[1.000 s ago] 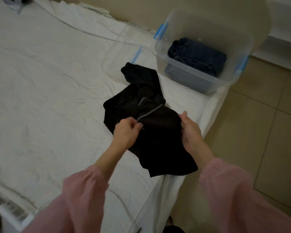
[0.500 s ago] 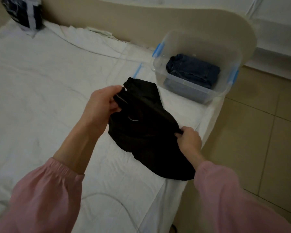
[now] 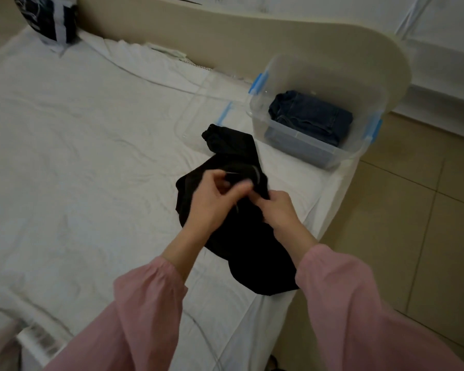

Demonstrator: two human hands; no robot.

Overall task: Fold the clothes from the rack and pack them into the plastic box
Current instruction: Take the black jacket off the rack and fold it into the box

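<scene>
I count two hands, my left hand (image 3: pixel 212 202) and my right hand (image 3: pixel 280 210), one black cloth (image 3: pixel 252 253) at the right edge of the bed (image 3: pixel 78 156), one plastic box (image 3: pixel 260 121) at its far right corner, one pair of jeans (image 3: pixel 311 116) inside, and one pillow (image 3: pixel 48 20).

A black garment (image 3: pixel 233 236) is spread crumpled on the white bed (image 3: pixel 78 156) near its edge. Just beyond it, folded blue jeans (image 3: pixel 310 116) are held in the clear plastic box (image 3: pixel 300 149), which is fitted with blue latches.

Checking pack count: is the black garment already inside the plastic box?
No, the black garment lies on the bed outside the plastic box, which holds folded blue denim.
</scene>
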